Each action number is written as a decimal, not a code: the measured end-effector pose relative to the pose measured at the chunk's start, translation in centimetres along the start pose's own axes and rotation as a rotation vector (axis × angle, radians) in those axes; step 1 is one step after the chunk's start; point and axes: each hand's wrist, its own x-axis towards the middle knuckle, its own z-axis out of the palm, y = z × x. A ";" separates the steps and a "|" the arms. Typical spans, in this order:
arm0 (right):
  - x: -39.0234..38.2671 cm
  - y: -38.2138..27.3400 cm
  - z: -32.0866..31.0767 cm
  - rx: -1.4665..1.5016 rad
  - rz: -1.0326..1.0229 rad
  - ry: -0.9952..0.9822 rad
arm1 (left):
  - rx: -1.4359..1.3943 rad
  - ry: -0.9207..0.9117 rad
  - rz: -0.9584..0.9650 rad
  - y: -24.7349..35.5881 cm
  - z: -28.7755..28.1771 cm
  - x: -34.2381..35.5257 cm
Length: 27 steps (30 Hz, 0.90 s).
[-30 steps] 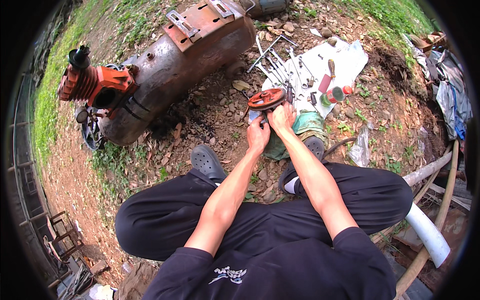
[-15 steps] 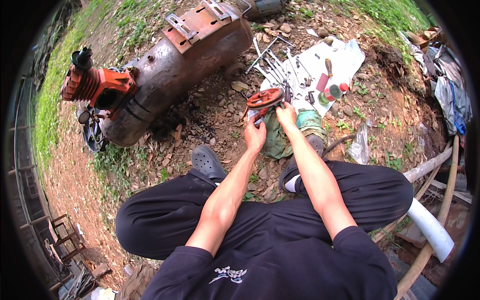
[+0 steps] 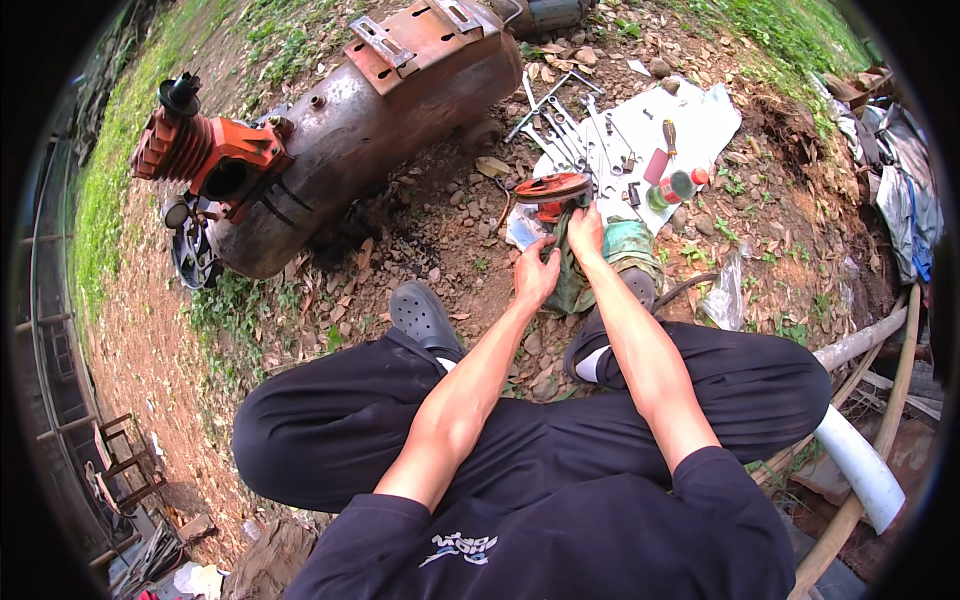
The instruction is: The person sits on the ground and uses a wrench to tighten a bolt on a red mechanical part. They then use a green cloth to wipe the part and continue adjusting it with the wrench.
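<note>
An orange pulley wheel (image 3: 552, 188) with a dark rim stands beyond my hands, an orange hub part beneath it. My right hand (image 3: 586, 238) is closed on a dark green cloth (image 3: 571, 290), bunched up against the wheel's near side. My left hand (image 3: 537, 272) is nearer to me, left of the cloth, with thumb and fingers pinched together at its edge; what lies between the fingertips is too small to make out. A lighter green cloth part (image 3: 628, 240) lies to the right, by my shoe.
Wrenches (image 3: 566, 140), a screwdriver (image 3: 669, 136) and a red-capped bottle (image 3: 672, 189) lie on a white sheet (image 3: 712, 122) beyond. A rusty tank (image 3: 375, 125) with an orange compressor head (image 3: 215, 165) stands left. Poles (image 3: 885, 400) and a white pipe (image 3: 860, 470) lie right.
My left hand has come off the orange part below the wheel and moved nearer to me. The dark green cloth is now drawn up against the wheel, in my right hand. The wheel sits more level.
</note>
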 end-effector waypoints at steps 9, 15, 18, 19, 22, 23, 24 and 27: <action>-2.8 3.5 -0.4 0.234 0.028 -0.011 | -0.156 -0.038 -0.003 -0.6 0.7 0.8; -3.8 3.2 -0.2 0.248 -0.016 0.026 | -0.108 0.025 -0.095 -1.2 0.4 1.6; -3.5 2.1 0.2 0.136 -0.114 -0.037 | -0.105 0.052 -0.114 -1.7 0.4 1.7; -3.5 1.7 0.4 0.061 -0.097 -0.042 | -0.106 0.052 -0.127 -1.9 0.4 1.8; -2.5 2.3 0.5 0.161 -0.071 -0.100 | -0.100 0.017 -0.171 -2.7 0.7 2.2; -2.1 2.7 0.4 0.242 -0.071 -0.120 | -0.092 0.016 -0.153 -2.5 1.0 2.2; -1.8 3.2 0.4 0.324 -0.072 -0.138 | -0.085 0.015 -0.134 -2.2 1.2 2.1; -1.9 2.8 0.1 0.388 -0.022 -0.180 | -0.089 0.050 -0.069 -2.1 1.3 2.2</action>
